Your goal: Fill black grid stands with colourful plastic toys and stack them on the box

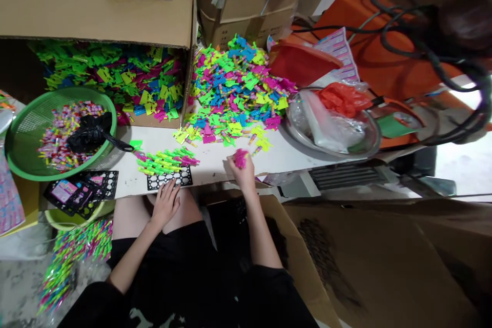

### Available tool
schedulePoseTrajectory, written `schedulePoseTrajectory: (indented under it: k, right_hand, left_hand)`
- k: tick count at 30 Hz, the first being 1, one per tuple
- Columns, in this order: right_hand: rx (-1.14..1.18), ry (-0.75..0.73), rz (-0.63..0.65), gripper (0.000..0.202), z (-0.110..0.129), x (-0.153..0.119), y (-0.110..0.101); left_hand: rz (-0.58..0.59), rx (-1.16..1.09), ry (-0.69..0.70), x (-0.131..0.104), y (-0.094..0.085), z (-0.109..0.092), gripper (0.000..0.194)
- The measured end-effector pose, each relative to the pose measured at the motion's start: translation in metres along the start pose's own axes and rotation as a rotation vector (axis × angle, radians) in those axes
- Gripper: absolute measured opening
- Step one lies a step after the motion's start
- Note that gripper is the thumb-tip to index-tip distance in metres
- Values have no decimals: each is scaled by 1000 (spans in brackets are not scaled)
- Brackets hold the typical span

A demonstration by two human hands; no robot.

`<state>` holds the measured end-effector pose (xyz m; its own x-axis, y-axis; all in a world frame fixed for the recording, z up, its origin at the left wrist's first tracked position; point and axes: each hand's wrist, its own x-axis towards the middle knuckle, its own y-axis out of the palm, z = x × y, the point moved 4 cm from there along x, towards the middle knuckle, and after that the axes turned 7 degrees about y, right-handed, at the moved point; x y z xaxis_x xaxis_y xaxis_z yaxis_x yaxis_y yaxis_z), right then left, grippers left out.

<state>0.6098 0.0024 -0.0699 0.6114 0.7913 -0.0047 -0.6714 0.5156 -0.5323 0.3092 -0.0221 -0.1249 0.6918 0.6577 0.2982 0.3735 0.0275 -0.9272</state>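
While resting loosely spread left hand [166,205] on black rack [187,178], pinching pink piece [241,158] in right hand [244,172], over white table [213,166] near toy pile [234,95]; apparently picking out, next probably calling for carrying toward rack.

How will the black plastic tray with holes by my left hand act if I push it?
The black perforated plastic tray is probably light for its size, since holes take up much of it. Lying flat, it should slide rather than roll. The mostly green plastic pieces crowding its far side may shift along.
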Motion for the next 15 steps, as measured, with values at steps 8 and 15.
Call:
schedulePoseTrajectory:
  k: [8, 15]
  right_hand:
    - [565, 94, 543, 29, 17, -57, 96]
    - [608, 156, 404, 27, 16, -70, 130]
  left_hand:
    - [16, 22, -2, 0, 1, 0, 49]
    - [15, 24, -4, 0, 0, 0, 49]
